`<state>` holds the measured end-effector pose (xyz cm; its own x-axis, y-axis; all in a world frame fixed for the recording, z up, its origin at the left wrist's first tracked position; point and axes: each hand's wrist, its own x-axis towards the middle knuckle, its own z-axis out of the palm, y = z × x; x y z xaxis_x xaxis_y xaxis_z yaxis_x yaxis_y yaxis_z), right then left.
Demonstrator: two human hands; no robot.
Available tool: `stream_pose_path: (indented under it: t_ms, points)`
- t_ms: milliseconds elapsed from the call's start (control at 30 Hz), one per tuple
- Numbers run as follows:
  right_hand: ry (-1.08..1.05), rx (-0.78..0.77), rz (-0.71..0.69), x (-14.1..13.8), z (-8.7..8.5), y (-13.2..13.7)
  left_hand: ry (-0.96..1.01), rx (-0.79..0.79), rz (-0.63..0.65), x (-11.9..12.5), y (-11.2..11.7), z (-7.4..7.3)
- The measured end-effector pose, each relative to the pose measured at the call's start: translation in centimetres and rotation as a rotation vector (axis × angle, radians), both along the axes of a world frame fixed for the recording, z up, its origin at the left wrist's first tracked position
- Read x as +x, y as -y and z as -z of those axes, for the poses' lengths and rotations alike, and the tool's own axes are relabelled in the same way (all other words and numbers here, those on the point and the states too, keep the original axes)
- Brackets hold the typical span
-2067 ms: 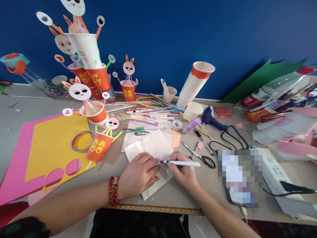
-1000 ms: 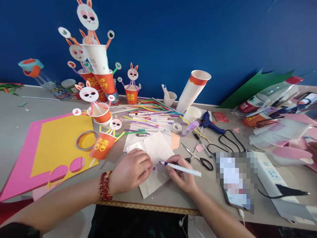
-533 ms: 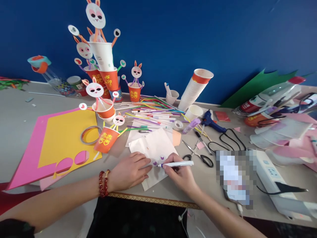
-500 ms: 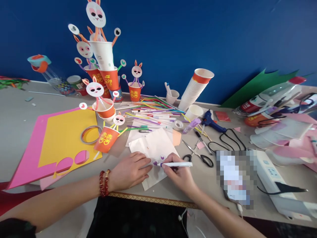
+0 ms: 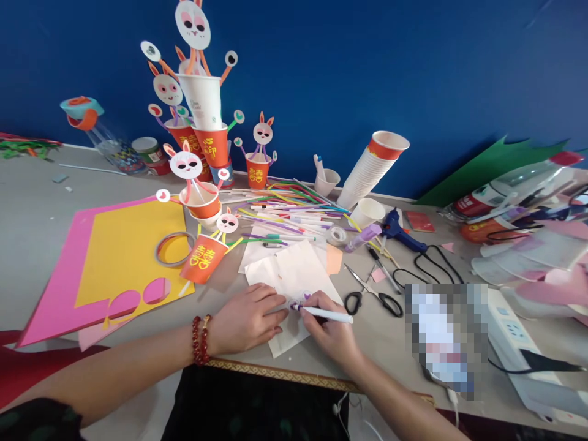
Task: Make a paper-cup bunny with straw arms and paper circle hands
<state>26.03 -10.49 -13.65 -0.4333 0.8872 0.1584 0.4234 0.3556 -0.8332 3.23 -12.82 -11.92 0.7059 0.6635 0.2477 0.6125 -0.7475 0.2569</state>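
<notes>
My right hand (image 5: 334, 334) grips a white marker pen (image 5: 328, 315), its purple tip down on a sheet of white paper (image 5: 305, 260). Small purple hearts inside circles show near the tip; one heart (image 5: 307, 296) lies just beyond it, and the other is partly covered by the pen. Flat on the paper's left part rests my left hand (image 5: 250, 318), fingers stretched out, the fingertips close to the drawn circles. Another white sheet lies partly beneath this one.
Rabbit-topped paper cups (image 5: 204, 257) stand at the left and back. Pink and yellow card (image 5: 133, 245) with a tape roll (image 5: 174, 248) lies left. Scissors (image 5: 374, 293), a blue glue gun (image 5: 402, 233), several straws, stacked cups (image 5: 370, 171) and a power strip (image 5: 512, 331) surround the paper.
The marker's back end has swung down toward me, with its tip still at the left heart. The whole scene sits slightly further right in view. My left hand stays on the paper.
</notes>
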Motion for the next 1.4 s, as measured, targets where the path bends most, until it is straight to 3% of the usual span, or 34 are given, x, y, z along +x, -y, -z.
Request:
stream_pose_path:
  t_ms: [1400]
  points:
    - [-0.022,0.021,0.039,0.03,0.11,-0.01,0.011,-0.017,-0.006,-0.05,0.04,0.27]
